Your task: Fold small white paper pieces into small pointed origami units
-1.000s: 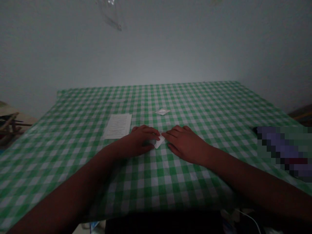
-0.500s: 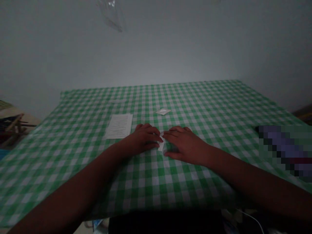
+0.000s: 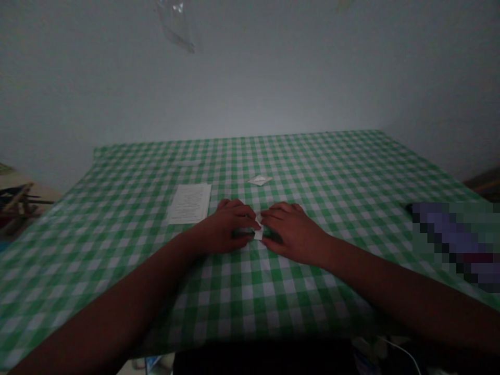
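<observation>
A small white piece of paper (image 3: 258,234) lies on the checked cloth between my two hands, partly covered by fingers. My left hand (image 3: 233,226) rests on the cloth with bent fingers, index and thumb at the paper's left side. From the other side my right hand (image 3: 291,229) curls its fingers and thumb onto the paper's right side. Just beyond the hands sits a folded white paper piece (image 3: 260,180), diamond-shaped as seen from here. A stack of printed paper slips (image 3: 189,204) lies left of my left hand.
The green-and-white checked tablecloth (image 3: 219,302) covers the table up to the pale wall (image 3: 273,78). A faint white strip (image 3: 188,163) lies toward the back left. At the right edge is a blurred-out purple and dark item (image 3: 449,229). A clear plastic bag (image 3: 177,26) hangs on the wall.
My right thumb has moved in closer to the paper's near end, and the gap between the hands has narrowed slightly. The view has shifted a little; the other papers stay put.
</observation>
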A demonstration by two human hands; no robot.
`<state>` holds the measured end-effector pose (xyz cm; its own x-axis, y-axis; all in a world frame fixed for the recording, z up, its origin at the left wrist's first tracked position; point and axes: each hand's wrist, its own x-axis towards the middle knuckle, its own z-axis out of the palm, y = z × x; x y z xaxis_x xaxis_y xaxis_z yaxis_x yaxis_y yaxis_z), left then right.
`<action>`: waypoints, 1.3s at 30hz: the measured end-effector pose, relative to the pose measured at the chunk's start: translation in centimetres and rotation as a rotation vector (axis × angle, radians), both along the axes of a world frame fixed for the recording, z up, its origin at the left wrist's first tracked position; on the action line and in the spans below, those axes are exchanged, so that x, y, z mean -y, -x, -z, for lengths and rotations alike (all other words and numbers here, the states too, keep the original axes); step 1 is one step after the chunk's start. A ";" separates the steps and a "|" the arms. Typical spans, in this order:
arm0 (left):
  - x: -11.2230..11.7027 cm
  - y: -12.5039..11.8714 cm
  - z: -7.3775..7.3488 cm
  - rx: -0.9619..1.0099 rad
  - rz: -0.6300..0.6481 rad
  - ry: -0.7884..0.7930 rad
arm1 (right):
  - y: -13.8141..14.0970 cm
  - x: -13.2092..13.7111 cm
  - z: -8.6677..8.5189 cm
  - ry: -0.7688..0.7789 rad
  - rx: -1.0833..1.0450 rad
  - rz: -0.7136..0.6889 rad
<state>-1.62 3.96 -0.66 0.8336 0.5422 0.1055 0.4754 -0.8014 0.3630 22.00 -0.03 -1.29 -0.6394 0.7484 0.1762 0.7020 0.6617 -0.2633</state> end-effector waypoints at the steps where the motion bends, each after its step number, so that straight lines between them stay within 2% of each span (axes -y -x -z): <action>1: 0.1 -0.1 -0.1 -0.005 0.003 -0.007 | 0.0 0.1 0.0 -0.004 0.004 0.001; 9: 0.4 -0.5 -0.2 -0.011 0.001 -0.004 | -0.1 0.2 -0.3 0.010 0.019 -0.021; 20: 0.9 -1.2 -0.2 0.029 -0.171 0.172 | -0.4 -0.3 0.1 0.086 -0.075 -0.003; 28: 1.5 -2.6 0.1 0.038 -0.338 0.169 | 0.3 -0.2 0.2 0.074 -0.089 0.029; 39: 1.0 -2.3 0.9 0.076 -0.337 0.212 | 1.3 0.1 0.6 0.059 -0.093 0.163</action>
<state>0.67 2.99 -1.55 0.5994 0.8003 0.0161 0.6645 -0.5087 0.5474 20.71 -0.13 -1.93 -0.4919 0.8515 0.1818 0.7692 0.5228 -0.3673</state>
